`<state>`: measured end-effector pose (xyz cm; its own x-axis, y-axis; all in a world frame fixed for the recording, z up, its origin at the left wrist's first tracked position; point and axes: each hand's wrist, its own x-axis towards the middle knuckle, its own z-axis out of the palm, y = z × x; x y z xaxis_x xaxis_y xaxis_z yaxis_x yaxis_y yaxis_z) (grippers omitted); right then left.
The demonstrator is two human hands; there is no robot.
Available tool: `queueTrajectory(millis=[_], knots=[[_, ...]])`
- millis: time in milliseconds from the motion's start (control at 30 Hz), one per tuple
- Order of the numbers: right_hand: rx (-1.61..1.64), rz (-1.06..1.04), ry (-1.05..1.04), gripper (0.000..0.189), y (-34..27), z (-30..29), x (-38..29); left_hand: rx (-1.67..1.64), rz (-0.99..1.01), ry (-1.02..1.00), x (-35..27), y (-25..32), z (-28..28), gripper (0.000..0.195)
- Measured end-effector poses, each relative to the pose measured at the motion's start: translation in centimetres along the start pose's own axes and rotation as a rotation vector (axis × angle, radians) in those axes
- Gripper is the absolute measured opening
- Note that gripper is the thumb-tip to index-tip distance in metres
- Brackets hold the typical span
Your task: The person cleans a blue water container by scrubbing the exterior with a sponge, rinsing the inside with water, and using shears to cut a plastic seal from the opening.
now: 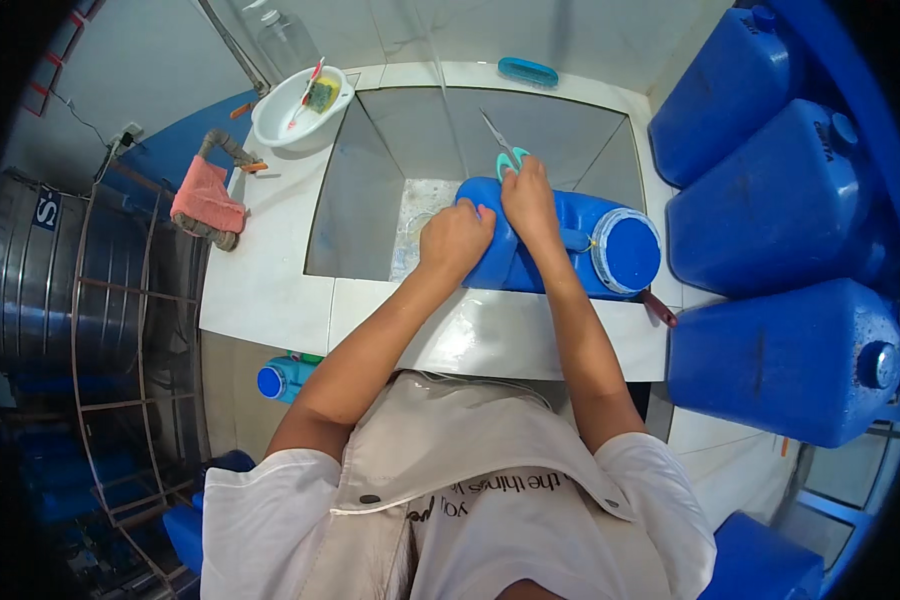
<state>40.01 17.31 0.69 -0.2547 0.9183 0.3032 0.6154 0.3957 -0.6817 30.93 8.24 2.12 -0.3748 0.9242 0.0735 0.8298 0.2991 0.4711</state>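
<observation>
A blue plastic water jug [521,266] lies on its side across the right part of a tiled sink [360,217], its wide blue cap [627,255] towards the right. My right hand [531,202] is closed on the teal handles of a pair of scissors [501,142], whose blades point up and away over the basin. On the jug's left end rests my left hand [454,238], its fingers curled; whether it grips anything is hidden. A thin yellow tie [592,243] shows at the jug's neck.
Large blue containers [765,202] stand along the right side. At the back left is a white basin [270,120] with a sponge and brush, near a pump bottle [285,41]. A teal brush [528,72] lies on the back ledge. A pink cloth [208,196] hangs over a pipe at left.
</observation>
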Motion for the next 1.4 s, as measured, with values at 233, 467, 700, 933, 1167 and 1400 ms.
queueTrajectory(millis=[233,467,700,933,1167,1400], knots=[[0.041,-0.018,-0.011,0.03,0.4,-0.3,0.2,0.077,0.778,0.046,0.8,-3.4,-1.7,0.029],[0.032,-0.012,-0.019,0.031,0.7,-0.3,0.3,0.182,0.982,-0.013,3.2,-3.5,-1.2,0.02],[0.045,-0.015,0.003,0.028,-0.1,-0.4,-0.2,0.075,0.399,0.083,0.5,-1.9,0.6,0.017],[0.079,-0.017,0.041,0.027,-0.1,-0.3,-0.1,0.027,0.029,0.058,-0.1,-0.2,0.1,0.029],[0.6,0.181,-0.143,0.032,0.2,-4.0,-0.6,-0.605,-0.011,-0.3,-0.3,-3.6,-2.1,0.036],[1.085,0.824,-0.853,0.056,-5.4,-7.6,-9.5,-1.202,0.033,-0.312,0.6,-8.1,3.4,0.062]])
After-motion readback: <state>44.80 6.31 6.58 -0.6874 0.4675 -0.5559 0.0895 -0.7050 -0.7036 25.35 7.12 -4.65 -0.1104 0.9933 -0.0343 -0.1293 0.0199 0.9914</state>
